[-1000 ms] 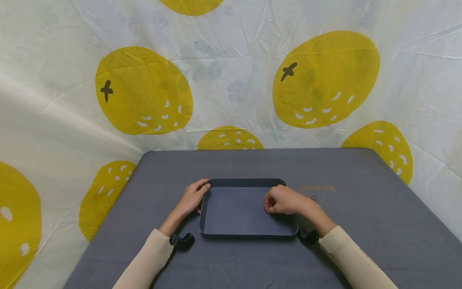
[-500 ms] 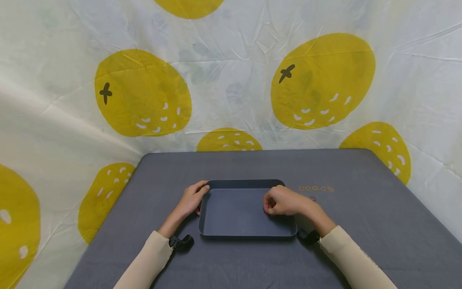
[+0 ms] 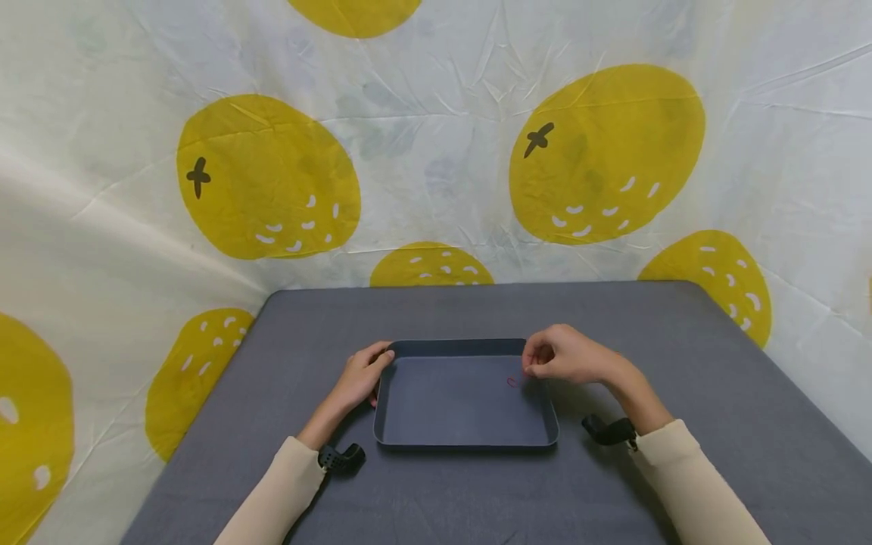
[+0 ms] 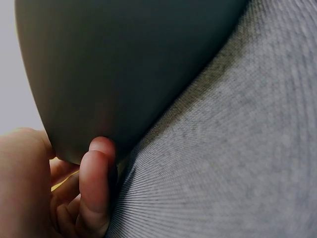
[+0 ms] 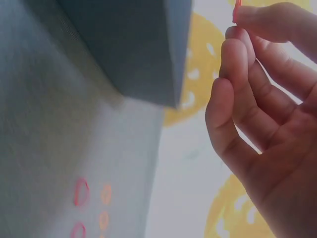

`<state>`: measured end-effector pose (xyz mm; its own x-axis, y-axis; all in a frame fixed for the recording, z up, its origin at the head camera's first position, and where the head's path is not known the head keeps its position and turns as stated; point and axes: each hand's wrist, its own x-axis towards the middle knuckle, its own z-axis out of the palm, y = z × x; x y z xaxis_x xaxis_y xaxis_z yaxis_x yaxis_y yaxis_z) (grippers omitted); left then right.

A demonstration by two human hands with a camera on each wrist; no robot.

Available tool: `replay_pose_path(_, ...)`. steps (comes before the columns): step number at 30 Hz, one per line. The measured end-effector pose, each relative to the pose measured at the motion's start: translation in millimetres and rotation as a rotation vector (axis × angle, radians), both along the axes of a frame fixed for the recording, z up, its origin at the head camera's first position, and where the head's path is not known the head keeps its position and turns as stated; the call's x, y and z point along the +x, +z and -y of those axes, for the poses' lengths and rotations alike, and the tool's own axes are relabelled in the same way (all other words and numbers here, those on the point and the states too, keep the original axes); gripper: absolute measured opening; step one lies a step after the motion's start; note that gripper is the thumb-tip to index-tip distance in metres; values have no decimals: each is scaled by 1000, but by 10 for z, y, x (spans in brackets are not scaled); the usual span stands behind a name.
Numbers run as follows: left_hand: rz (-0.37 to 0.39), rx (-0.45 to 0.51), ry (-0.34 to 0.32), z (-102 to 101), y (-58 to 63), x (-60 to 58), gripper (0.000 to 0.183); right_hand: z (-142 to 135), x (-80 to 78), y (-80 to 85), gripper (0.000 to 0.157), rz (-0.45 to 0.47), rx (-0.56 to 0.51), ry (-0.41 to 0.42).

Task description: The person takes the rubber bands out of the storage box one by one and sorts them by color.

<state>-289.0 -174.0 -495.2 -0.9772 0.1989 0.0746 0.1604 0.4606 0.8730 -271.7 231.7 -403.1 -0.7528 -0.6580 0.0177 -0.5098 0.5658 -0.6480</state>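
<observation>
A dark grey shallow tray (image 3: pixel 443 437) lies on the table. My left hand (image 3: pixel 364 378) grips its left rim; the left wrist view shows fingers (image 4: pixel 95 181) against the tray's outer wall (image 4: pixel 119 64). One small red rubber band (image 3: pixel 511 382) lies inside the tray, near its right side. Just right of that band, my right hand (image 3: pixel 568 356) is over the tray's right rim, its fingers loosely bent. In the right wrist view a speck of red shows at the thumb tip of this hand (image 5: pixel 277 134); whether it is a nail or a band is unclear.
Beyond the tray wall (image 5: pixel 133 54), red rubber bands (image 5: pixel 81 192) and orange rubber bands (image 5: pixel 106 195) lie in rows on the grey-covered table (image 3: pixel 436 499). In the head view the right hand hides them. A white curtain (image 3: pixel 436 174) with yellow fruit shapes hangs behind.
My right hand has lifted and moved right, from over the tray to its right rim. The red rubber band it left in the tray is now visible. The left hand stays put.
</observation>
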Motion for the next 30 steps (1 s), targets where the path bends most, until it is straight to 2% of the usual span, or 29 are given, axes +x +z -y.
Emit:
replay_pose_path(6, -1, -1, 5, -3, -4, 2, 35, -371, -39, 88, 9, 84, -120, -61)
replay_pose_path(10, -2, -2, 8, -5, -6, 0, 34, -642, -53, 99, 9, 80, -141, -113)
replay_pose_path(17, -1, 4, 16, 8, -21, -2, 34, -1021, -75, 37, 10, 90, -66, -242)
replay_pose_path(23, -3, 3, 16, 20, -33, -2, 35, -1171, -150, -130, 8, 125, -10, -259)
replay_pose_path(30, 2, -1, 17, 5, -19, -1, 35, -1174, -189, -273, 7, 147, 97, -294)
